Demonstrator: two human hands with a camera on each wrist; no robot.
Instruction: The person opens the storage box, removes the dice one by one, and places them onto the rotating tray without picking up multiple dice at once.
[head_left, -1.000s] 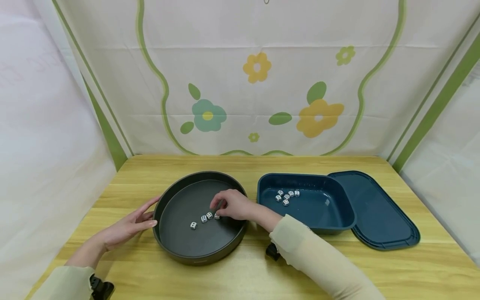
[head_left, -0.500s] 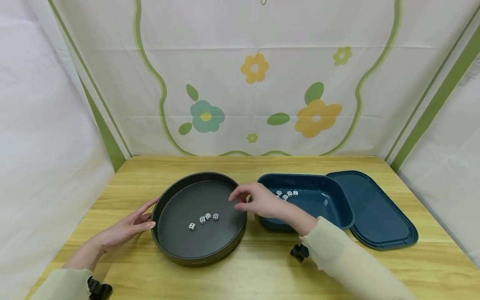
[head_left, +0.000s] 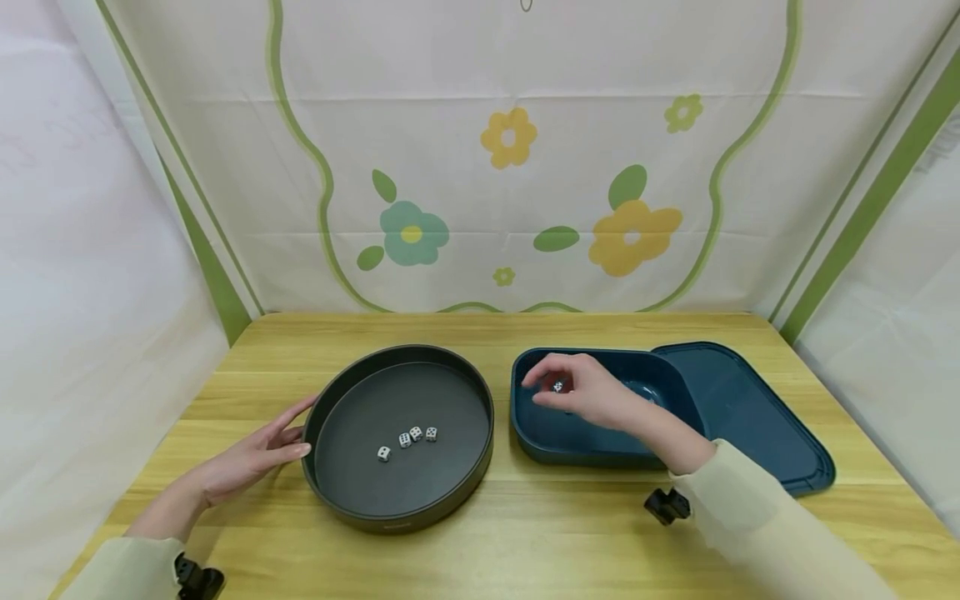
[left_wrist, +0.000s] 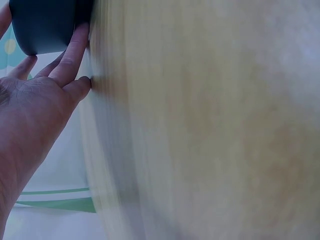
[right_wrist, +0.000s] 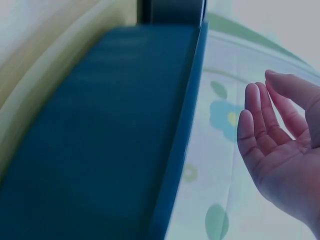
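My left hand (head_left: 251, 458) rests with extended fingers (left_wrist: 75, 55) against the outer left wall of a dark round pan (head_left: 345, 500), its thumb near the rim. Several white dice (head_left: 405, 440) with black pips lie on the pan's floor. Over the left part of a blue rectangular container (head_left: 547, 446) hovers my right hand (head_left: 588, 390), thumb and fingers loosely curved and apart. One die (head_left: 558, 387) in the container shows through that gap; the hand hides the others. In the right wrist view no thing shows in the right hand (right_wrist: 285, 145).
A flat blue lid (head_left: 757, 417) lies on the wooden table (head_left: 517, 542), partly behind the container's right side. A white curtain (head_left: 450, 67) with printed flowers hangs behind the table, and white fabric stands at both sides.
My right hand has moved right from above the dice in the pan to over the blue container. The left hand stays at the pan, and the dice in the pan keep their arrangement.
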